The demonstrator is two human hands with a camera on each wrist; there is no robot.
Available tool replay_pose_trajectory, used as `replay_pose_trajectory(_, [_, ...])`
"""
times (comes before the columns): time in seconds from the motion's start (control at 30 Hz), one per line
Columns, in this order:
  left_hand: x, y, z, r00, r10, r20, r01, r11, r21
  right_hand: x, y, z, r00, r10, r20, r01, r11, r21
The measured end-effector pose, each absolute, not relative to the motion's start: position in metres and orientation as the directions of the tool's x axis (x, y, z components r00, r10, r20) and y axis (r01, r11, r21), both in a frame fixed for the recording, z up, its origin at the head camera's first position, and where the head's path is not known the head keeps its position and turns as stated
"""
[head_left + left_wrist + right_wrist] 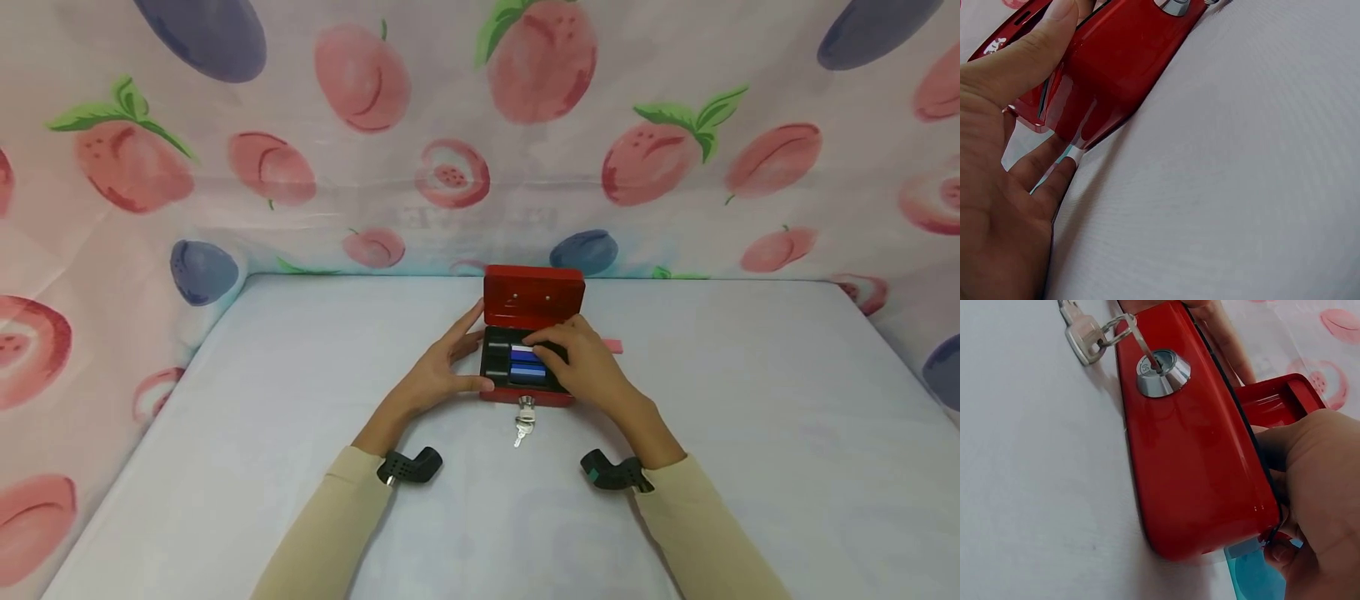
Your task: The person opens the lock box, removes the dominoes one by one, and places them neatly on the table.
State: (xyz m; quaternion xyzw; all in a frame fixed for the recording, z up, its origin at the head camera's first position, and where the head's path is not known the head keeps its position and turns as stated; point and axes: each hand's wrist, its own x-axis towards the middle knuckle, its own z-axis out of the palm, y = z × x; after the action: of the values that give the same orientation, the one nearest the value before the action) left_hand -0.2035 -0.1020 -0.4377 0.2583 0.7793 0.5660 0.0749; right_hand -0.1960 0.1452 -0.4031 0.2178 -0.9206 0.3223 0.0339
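A red cash box point(527, 398) stands on the white table with its lid point(534, 298) raised. Inside lies a black compartment tray point(497, 360). Two blue-and-white blocks lie in its middle: a front one point(528, 372) and a rear one point(522, 354). My right hand point(596, 367) reaches over the box's right side, thumb and forefinger at the rear block's top edge, seemingly pinching it. My left hand point(442, 367) holds the box's left end, thumb on the front corner and forefinger near the lid. Keys point(1085, 334) hang from the front lock point(1163, 374).
A flat pink piece point(613, 346) shows on the table just right of the box, partly behind my right hand. The white tabletop point(300, 400) extends to both sides. A fruit-patterned cloth point(420, 100) hangs behind the table's far edge.
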Motion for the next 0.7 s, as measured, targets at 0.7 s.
replay_pose_trajectory(0.7, [-0.2029,-0.101,-0.4347,-0.853,0.489,0.184,0.315,0.201,0.927,-0.1975,0.1482,-0.4004,-0.909,-0.385,0.162,-0.396,0.671,-0.626])
